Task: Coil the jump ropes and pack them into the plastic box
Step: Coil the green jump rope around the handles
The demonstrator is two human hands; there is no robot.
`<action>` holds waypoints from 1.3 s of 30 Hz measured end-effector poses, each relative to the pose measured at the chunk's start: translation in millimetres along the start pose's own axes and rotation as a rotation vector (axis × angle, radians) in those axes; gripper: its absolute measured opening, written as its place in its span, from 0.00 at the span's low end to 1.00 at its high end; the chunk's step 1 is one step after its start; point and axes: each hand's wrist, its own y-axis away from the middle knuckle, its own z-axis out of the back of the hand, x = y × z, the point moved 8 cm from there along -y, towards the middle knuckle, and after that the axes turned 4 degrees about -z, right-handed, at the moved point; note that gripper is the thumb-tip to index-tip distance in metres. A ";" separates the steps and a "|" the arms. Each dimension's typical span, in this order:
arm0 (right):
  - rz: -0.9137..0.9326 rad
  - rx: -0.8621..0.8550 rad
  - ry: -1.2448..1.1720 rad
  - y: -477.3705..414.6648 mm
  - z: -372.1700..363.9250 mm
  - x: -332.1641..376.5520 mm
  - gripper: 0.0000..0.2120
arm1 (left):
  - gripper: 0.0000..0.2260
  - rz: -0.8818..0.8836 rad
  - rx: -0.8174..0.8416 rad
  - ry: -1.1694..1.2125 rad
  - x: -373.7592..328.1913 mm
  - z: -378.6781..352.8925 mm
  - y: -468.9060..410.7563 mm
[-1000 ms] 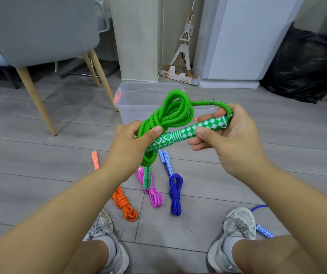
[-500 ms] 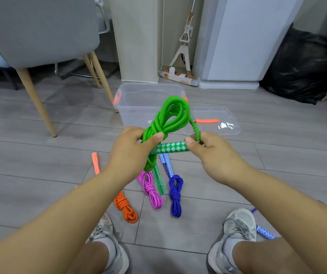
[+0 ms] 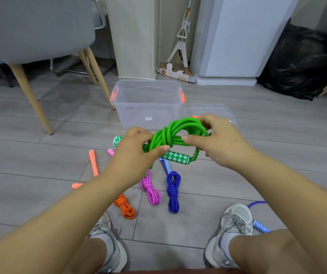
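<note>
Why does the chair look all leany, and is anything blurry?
Head view: the wide lens tilts the grey chair with wooden legs near the edge; the green braided jump rope in the middle looks sharp; light is soft, with faint shine on the clear plastic box.

left hand (image 3: 137,153): fingers curled, thumb pressed across green jump rope (image 3: 170,135) at its wrapped middle
right hand (image 3: 218,139): thumb and fingers pinch same rope's loop
arms: both bare, reaching forward, converging; hands near, not touching
</note>
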 end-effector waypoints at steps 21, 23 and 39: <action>0.087 -0.030 0.018 7.8 6.7 -22.0 0.11 | 0.18 -0.104 0.237 -0.340 20.4 -1.5 8.3; 0.126 -0.026 0.005 10.3 5.0 -20.8 0.13 | 0.18 -0.099 0.262 -0.389 22.3 -2.3 7.0; 0.445 -0.172 0.028 32.3 8.2 -4.0 0.16 | 0.17 -0.118 0.228 -0.349 17.7 2.6 5.3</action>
